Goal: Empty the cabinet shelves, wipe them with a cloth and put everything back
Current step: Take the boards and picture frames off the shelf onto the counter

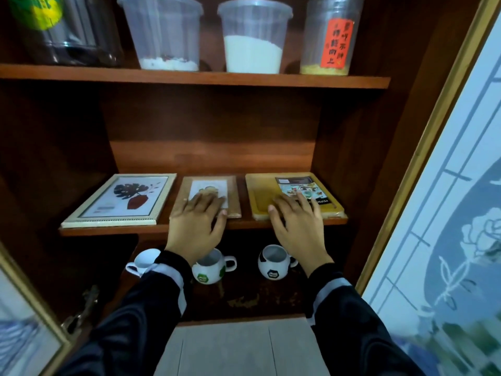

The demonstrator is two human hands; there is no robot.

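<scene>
On the middle shelf (113,231) lie three flat items: a framed leaf picture (119,199) at the left, a small brown wooden frame (233,194) in the centre, and a yellow board (261,194) with a printed card at the right. My left hand (196,223) lies flat on the brown frame, fingers straight. On the yellow board rests my right hand (296,223), its fingers spread over the card. Above, the top shelf (189,77) carries clear plastic tubs, one with white powder (253,36). No cloth is in view.
Three small mugs (211,267) (272,263) (142,261) stand on the lowest shelf beneath my wrists. A glass cabinet door (447,213) with an etched rose stands open at the right; another door's frame (29,321) shows at lower left. A dark jar (67,31) sits top left.
</scene>
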